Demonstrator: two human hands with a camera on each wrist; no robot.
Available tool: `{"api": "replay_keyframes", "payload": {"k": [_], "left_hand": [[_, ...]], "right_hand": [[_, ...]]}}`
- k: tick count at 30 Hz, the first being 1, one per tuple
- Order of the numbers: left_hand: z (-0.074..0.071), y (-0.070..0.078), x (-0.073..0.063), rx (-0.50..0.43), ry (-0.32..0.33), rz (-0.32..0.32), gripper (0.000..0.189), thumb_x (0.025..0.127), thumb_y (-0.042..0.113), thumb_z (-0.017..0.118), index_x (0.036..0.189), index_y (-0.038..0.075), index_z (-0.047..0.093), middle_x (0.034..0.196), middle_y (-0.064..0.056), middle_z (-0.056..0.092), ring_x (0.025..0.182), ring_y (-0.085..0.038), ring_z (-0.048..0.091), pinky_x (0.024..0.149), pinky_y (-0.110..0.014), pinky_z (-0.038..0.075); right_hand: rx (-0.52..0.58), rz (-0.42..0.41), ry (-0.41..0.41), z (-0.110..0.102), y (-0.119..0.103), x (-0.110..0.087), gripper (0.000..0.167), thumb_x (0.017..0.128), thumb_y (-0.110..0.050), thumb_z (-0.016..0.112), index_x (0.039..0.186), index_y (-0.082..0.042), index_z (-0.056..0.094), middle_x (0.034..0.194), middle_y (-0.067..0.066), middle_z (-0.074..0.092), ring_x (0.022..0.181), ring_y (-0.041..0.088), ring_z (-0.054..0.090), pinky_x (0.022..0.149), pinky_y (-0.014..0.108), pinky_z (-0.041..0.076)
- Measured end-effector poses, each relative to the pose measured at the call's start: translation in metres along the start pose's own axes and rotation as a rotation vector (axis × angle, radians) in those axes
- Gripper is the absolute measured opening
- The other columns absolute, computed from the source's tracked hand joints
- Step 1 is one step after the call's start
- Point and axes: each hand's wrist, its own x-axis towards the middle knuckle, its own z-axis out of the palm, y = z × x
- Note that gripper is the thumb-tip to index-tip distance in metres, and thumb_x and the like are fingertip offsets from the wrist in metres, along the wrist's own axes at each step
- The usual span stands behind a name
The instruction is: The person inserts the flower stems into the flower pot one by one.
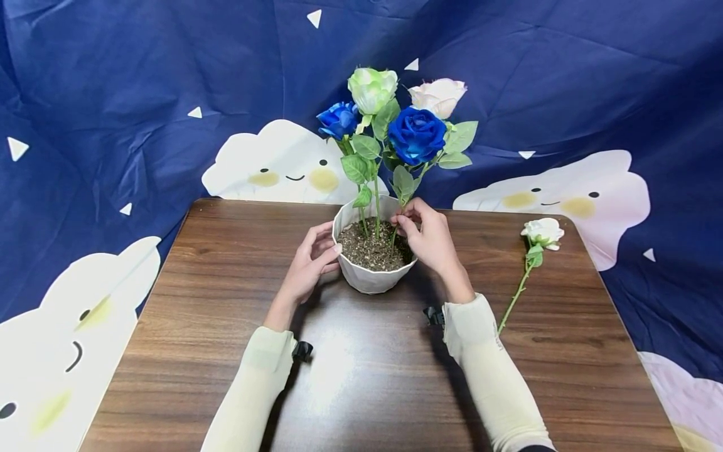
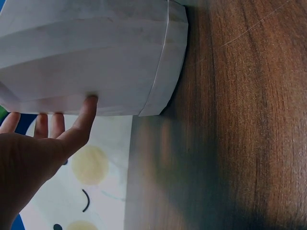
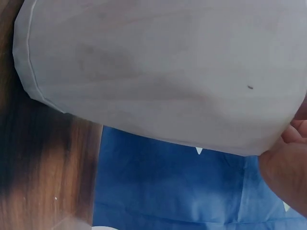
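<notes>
A faceted white flowerpot (image 1: 373,281) filled with brown, grainy soil (image 1: 369,250) stands on the table. Several roses rise from it: a large blue rose (image 1: 417,135), a smaller blue rose (image 1: 339,120), a pale green one (image 1: 373,90) and a pale pink one (image 1: 439,97). My left hand (image 1: 309,263) touches the pot's left side, thumb and fingertips spread against its wall, as the left wrist view also shows. Over the right rim, my right hand (image 1: 427,237) pinches a rose stem (image 1: 393,237) low down, just above the soil. The right wrist view shows mostly pot wall (image 3: 168,72).
A white rose (image 1: 542,233) with a thorny green stem lies on the right of the brown wooden table (image 1: 186,314), its lower end by the right sleeve. Behind the table's back edge hangs a dark blue cloth (image 1: 141,75) printed with smiling clouds and white triangles.
</notes>
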Motion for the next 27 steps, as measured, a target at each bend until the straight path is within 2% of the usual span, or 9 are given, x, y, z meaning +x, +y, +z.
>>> {"api": "replay_keyframes", "payload": {"k": [7, 18, 27], "left_hand": [[-0.0003, -0.0013, 0.0008, 0.002, 0.001, 0.003, 0.055, 0.099, 0.009, 0.062, 0.149, 0.009, 0.042, 0.145, -0.020, 0.044, 0.122, -0.028, 0.051, 0.094, -0.056, 0.053], [0.0000, -0.0016, 0.0013, 0.000, -0.002, 0.003, 0.054, 0.099, 0.009, 0.061, 0.149, 0.009, 0.042, 0.145, -0.019, 0.044, 0.123, -0.029, 0.051, 0.093, -0.055, 0.054], [0.0004, -0.0005, 0.0005, -0.003, 0.002, 0.006, 0.054, 0.099, 0.008, 0.062, 0.149, 0.010, 0.042, 0.145, -0.019, 0.044, 0.123, -0.030, 0.051, 0.094, -0.058, 0.053]], "right_hand": [[-0.112, -0.001, -0.049, -0.0016, -0.0015, -0.0003, 0.006, 0.099, 0.005, 0.058, 0.094, 0.003, 0.059, 0.094, 0.016, 0.074, 0.085, 0.028, 0.073, 0.073, 0.036, 0.062], [-0.330, -0.119, -0.048, 0.0006, 0.0009, -0.0038, 0.006, 0.098, 0.003, 0.059, 0.094, -0.001, 0.058, 0.091, 0.011, 0.074, 0.077, 0.025, 0.069, 0.072, 0.041, 0.056], [-0.415, -0.131, -0.039, 0.0038, 0.0009, -0.0046, 0.007, 0.097, 0.001, 0.060, 0.092, -0.001, 0.055, 0.087, 0.013, 0.072, 0.076, 0.032, 0.066, 0.071, 0.047, 0.053]]}}
